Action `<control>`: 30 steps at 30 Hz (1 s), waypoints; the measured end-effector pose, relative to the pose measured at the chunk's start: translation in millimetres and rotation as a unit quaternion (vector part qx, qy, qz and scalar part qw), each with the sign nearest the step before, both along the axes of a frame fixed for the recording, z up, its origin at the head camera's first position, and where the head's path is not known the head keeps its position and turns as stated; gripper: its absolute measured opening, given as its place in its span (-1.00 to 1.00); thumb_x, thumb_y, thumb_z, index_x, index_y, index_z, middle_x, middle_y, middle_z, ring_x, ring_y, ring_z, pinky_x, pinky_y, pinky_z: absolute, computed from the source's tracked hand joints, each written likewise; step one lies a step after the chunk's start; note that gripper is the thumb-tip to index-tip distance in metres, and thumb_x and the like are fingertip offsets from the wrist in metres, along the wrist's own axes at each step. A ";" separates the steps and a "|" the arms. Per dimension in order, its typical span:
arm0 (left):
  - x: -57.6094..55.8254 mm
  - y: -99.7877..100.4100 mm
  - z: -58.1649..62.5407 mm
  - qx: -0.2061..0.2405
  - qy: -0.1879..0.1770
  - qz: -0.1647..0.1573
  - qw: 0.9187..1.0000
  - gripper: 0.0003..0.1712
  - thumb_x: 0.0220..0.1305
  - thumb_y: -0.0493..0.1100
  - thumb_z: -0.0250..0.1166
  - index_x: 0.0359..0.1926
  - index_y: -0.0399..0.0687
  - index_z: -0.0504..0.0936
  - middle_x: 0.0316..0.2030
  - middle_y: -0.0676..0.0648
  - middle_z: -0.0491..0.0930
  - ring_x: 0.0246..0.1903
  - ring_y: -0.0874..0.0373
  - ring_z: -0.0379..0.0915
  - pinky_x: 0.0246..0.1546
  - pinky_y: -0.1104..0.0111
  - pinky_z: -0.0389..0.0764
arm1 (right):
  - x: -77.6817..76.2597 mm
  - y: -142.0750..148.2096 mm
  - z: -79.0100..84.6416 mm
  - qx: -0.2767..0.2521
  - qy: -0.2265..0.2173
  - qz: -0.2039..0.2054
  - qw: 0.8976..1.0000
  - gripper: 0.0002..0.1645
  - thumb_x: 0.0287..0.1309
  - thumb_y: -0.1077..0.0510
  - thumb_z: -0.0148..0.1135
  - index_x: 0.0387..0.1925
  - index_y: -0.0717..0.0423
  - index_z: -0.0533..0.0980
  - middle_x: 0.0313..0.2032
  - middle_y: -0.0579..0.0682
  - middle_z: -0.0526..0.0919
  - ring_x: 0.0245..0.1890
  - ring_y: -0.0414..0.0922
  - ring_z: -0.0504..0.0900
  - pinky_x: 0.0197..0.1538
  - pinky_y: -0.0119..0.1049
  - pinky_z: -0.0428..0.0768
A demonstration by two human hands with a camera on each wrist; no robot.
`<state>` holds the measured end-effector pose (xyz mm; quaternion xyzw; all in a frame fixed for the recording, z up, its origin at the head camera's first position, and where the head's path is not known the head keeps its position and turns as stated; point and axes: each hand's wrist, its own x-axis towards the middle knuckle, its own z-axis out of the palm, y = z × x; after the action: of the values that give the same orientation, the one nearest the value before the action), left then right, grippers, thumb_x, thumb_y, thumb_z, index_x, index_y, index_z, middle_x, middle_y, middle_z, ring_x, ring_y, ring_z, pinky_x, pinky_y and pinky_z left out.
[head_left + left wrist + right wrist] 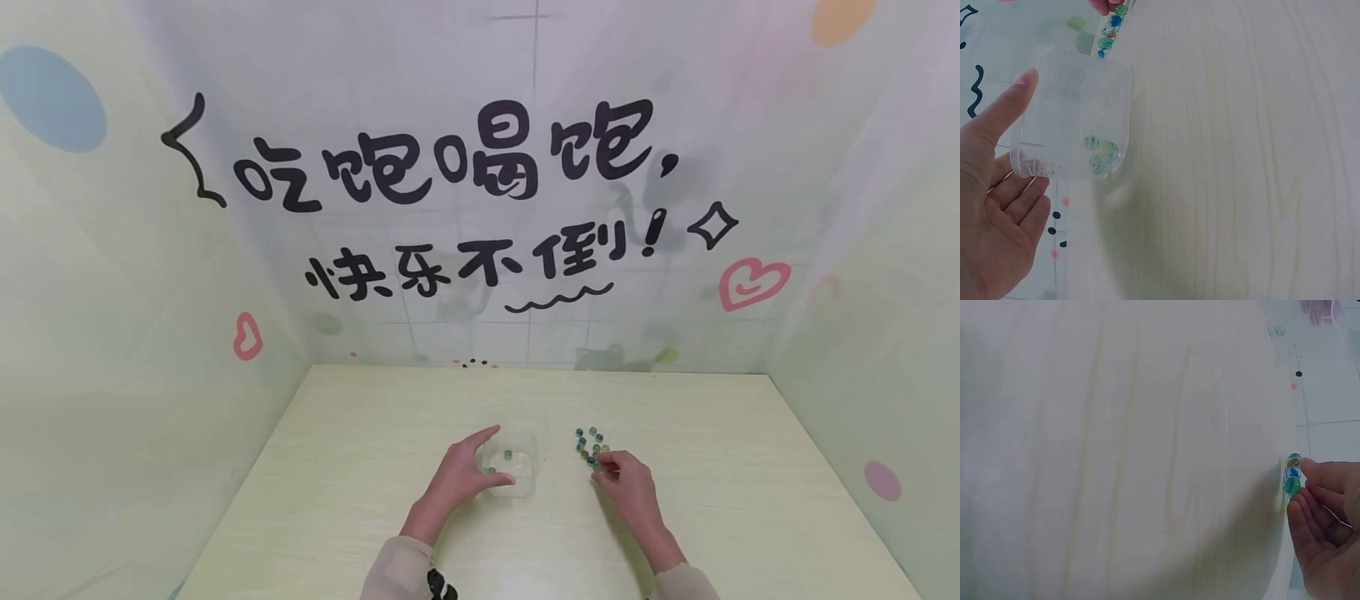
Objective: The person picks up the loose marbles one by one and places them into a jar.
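Note:
A clear plastic container (522,492) stands on the table, with a few green-tinted glass marbles (1105,152) inside near one end. My left hand (459,477) holds it from the left, thumb on one side and fingers on the other. To the right lies a cluster of glass marbles (581,445), blue, green and amber. At the near edge of that cluster is my right hand (628,483), with thumb and fingertips drawn together around a green marble (1292,485). The fingertips partly hide the marbles beside them.
The pale wood-grain table (360,433) runs back to a printed fabric wall (450,333) with dark lettering. Similar side walls (847,400) bound it left and right. The marbles lie a short way right of the container.

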<state>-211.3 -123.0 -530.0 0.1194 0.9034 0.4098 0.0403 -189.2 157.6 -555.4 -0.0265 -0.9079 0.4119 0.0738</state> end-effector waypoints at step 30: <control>-1.4 -0.3 -2.3 -0.002 0.004 0.001 1.000 -0.01 -0.04 0.09 0.59 0.41 -0.03 0.40 0.37 -0.21 0.42 0.38 -0.22 0.31 0.36 -0.08 0.43 | -3.3 -1.1 -9.1 0.088 0.002 0.010 0.996 -0.84 0.06 0.40 0.39 -0.28 0.22 0.67 -0.36 0.04 0.70 -0.35 -0.14 0.61 -0.30 -0.27 0.65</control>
<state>-212.7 -123.3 -532.3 0.1203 0.9046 0.4073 0.0370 -192.5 156.4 -564.5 -0.0099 -0.9406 0.3312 0.0734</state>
